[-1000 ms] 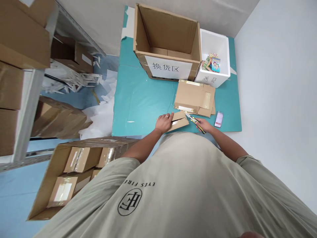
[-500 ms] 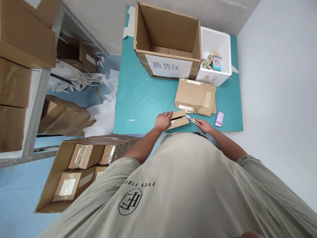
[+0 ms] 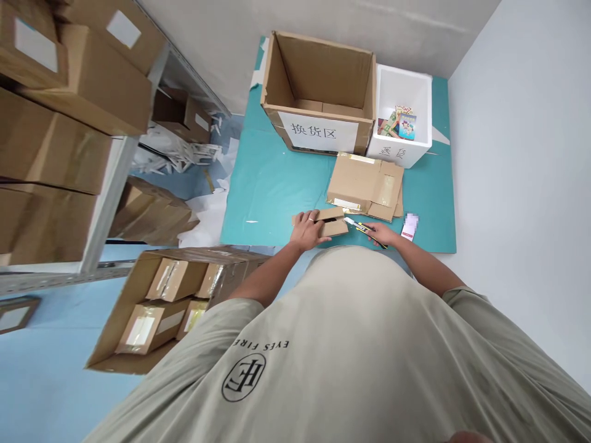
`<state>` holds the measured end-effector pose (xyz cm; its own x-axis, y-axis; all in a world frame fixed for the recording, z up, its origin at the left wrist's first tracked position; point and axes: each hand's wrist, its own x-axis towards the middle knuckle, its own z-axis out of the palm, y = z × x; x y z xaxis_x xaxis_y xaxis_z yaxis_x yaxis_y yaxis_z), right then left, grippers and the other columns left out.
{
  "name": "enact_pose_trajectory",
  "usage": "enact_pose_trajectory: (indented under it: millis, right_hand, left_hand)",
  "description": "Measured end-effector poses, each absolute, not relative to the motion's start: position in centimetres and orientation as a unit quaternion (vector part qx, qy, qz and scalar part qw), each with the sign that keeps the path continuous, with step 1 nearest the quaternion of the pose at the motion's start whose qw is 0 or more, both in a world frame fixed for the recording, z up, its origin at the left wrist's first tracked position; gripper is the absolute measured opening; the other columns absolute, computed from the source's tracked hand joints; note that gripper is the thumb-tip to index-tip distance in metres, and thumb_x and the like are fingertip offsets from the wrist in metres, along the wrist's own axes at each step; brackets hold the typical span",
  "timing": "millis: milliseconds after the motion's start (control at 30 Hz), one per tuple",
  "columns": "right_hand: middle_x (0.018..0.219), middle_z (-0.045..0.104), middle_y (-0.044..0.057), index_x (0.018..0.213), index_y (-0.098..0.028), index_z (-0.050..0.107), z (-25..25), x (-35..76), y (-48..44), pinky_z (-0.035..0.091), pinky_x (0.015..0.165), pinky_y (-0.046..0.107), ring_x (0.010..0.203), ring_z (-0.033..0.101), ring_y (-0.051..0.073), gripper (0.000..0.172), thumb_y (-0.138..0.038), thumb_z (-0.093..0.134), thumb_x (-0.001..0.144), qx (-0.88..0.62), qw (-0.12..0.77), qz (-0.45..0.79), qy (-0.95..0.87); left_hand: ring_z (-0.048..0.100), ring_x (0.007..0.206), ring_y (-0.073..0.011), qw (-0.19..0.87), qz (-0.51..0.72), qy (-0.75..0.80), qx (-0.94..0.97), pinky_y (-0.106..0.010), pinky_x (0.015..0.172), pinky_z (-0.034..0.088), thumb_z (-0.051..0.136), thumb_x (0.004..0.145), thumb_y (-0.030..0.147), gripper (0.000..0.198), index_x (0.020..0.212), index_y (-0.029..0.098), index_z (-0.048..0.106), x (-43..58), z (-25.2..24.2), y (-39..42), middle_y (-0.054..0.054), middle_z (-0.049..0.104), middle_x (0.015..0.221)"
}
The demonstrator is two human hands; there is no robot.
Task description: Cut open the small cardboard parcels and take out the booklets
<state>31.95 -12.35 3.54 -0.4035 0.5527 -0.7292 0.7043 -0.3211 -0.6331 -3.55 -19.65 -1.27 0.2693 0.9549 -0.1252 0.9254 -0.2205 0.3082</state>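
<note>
The person's left hand (image 3: 306, 231) is closed over the left end of a small piece of cardboard (image 3: 331, 224), holding it flat on a teal mat (image 3: 265, 184), with a ring visible on one finger. The right hand (image 3: 381, 233) is clenched around a yellow-and-black utility knife (image 3: 364, 227), whose blade points left at the cardboard's right edge; whether they touch is hard to tell. A flattened cardboard box (image 3: 364, 187) with taped seams lies just above the hands, and a small pale card (image 3: 408, 228), partly blurred, lies right of the knife. Farther ahead stand a large open cardboard box (image 3: 318, 80) with a white label and a white foam box (image 3: 403, 92) holding colourful packets (image 3: 400, 123). To the left are a metal shelf (image 3: 111, 197) stacked with cartons and an open carton of packages (image 3: 170, 307).
</note>
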Motion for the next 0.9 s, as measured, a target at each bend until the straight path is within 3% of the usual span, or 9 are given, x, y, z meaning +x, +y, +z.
enact_pose_trajectory:
  millis: [167,567,900]
  right_hand:
    - [0.085,0.072,-0.002,0.179,-0.026,0.061,3.2,31.1,-11.4,0.056,0.06,0.021,0.061,0.065,0.013,0.059,-0.037,0.066,0.121,0.524,0.067,-0.598,0.602]
    - [0.084,0.072,-0.002,0.18,-0.023,0.059,2.7,30.6,-10.4,0.053,0.057,0.019,0.059,0.064,0.012,0.061,-0.039,0.066,0.122,0.5,0.068,-0.581,0.639]
    - [0.075,0.07,-0.004,0.173,-0.027,0.067,2.6,32.2,-10.4,0.053,0.053,0.021,0.056,0.063,0.013,0.057,-0.045,0.073,0.119,0.487,0.09,-0.616,0.613]
  left_hand:
    - [0.048,0.162,-0.0482,0.163,0.041,0.621,0.766,-0.072,0.138,0.033,0.094,0.09,0.05,0.042,0.123,0.026,0.084,-3.2,-1.4,-20.0,-0.023,0.055,0.174]
    - [0.046,0.167,-0.0484,0.169,0.032,0.618,0.767,-0.076,0.141,0.029,0.097,0.088,0.035,0.041,0.124,0.024,0.081,-3.0,-1.4,-19.6,-0.025,0.057,0.171]
    - [0.05,0.162,-0.0464,0.15,0.01,0.609,0.779,-0.072,0.137,0.037,0.094,0.093,0.04,0.044,0.13,0.022,0.079,-3.1,-1.4,-19.1,-0.027,0.059,0.167]
